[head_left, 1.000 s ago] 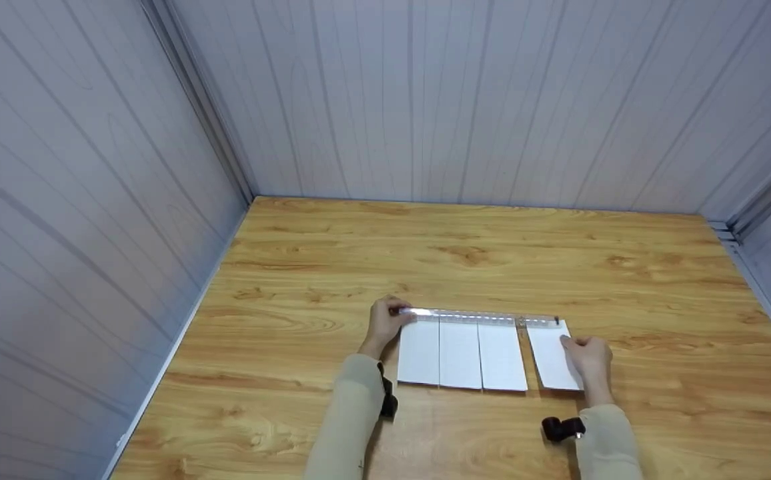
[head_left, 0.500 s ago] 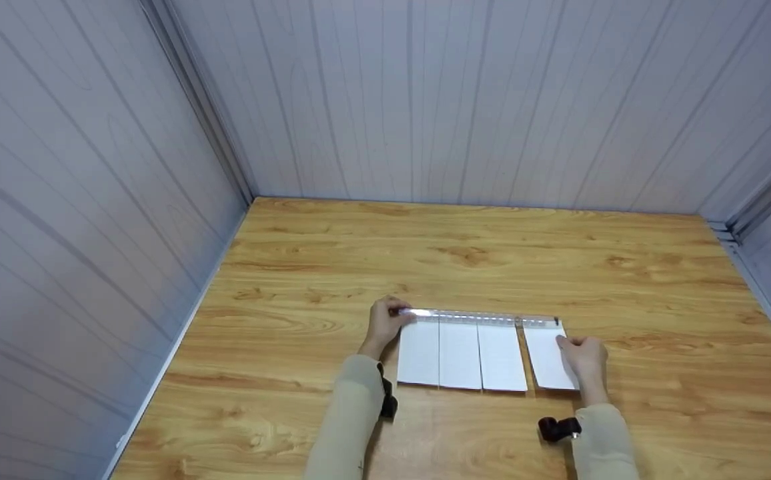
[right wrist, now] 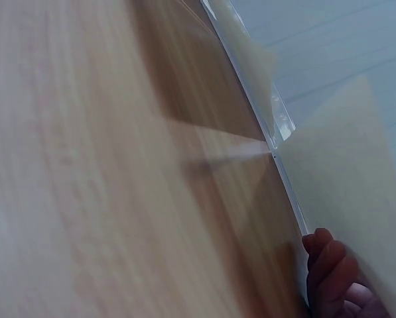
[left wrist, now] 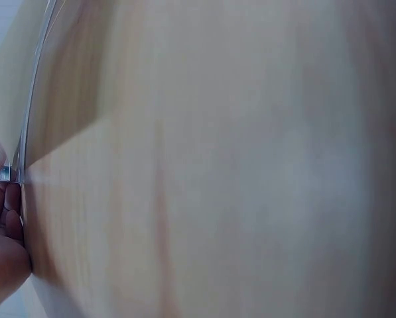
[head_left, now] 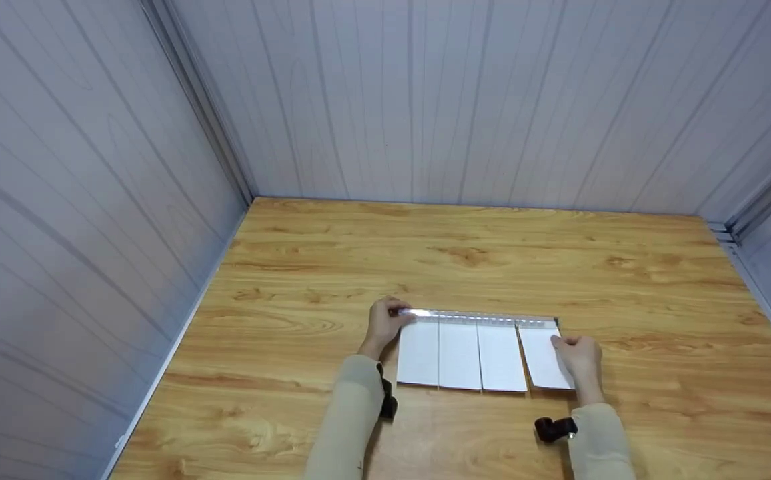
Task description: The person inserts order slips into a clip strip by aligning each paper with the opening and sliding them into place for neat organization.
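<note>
In the head view, a long clear plastic strip (head_left: 479, 318) runs along the top of several white cards (head_left: 459, 357) laid side by side. My left hand (head_left: 384, 325) pinches the strip's left end; the left wrist view shows thumb and fingers (left wrist: 12, 195) around that clear end. My right hand (head_left: 580, 359) grips the right edge of the rightmost white card (head_left: 541, 357), whose top meets the strip. This card slants slightly, with a narrow wedge-shaped gap from its left neighbour. In the right wrist view, the card (right wrist: 343, 172) shows large above my curled fingers (right wrist: 335, 265).
The wood-grain table (head_left: 465, 257) extends behind and around the cards. Pale panelled walls (head_left: 439, 100) stand at the back and both sides. A small black device (head_left: 554, 429) is on the right wrist, another black device (head_left: 387, 397) on the left.
My right hand has slid the rightmost card leftward along the strip, narrowing the gap beside the third card. My left hand has stayed in place at the strip's left end.
</note>
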